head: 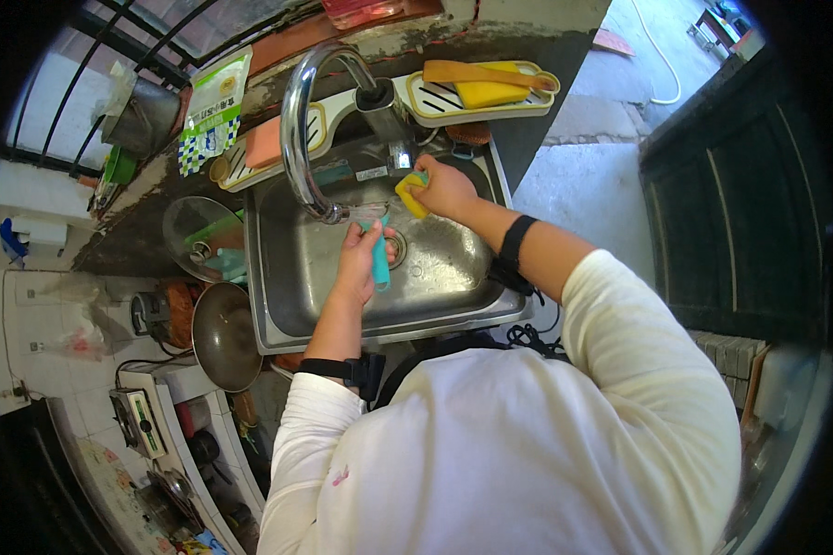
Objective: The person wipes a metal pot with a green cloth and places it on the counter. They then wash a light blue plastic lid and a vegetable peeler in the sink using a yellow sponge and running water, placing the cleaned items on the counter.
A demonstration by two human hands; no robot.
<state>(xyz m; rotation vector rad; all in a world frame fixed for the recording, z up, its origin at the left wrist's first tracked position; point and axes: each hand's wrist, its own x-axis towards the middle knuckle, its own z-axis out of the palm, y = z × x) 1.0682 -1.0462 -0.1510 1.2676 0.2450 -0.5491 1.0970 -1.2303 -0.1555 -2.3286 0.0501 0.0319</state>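
Note:
Over the stainless steel sink (305,295), my left hand (354,263) grips a teal handle (380,262) of a kitchen utensil. The utensil's working end is hard to make out under the stream (366,211) running from the chrome gooseneck faucet (297,125). My right hand (452,192) pinches a yellow sponge (412,197) with a green side. The sponge is to the right of the utensil and apart from it, above the basin. Behind my left fingers, the drain (400,248) is partly covered.
A wooden spatula (458,72) rests across a yellow sponge (496,89) on the right rack (423,104). The left rack bears an orange-pink block (264,143). Beside the sink are a glass lid (180,215), a wok (226,340) and a printed pouch (212,111). A dark door (736,201) stands right.

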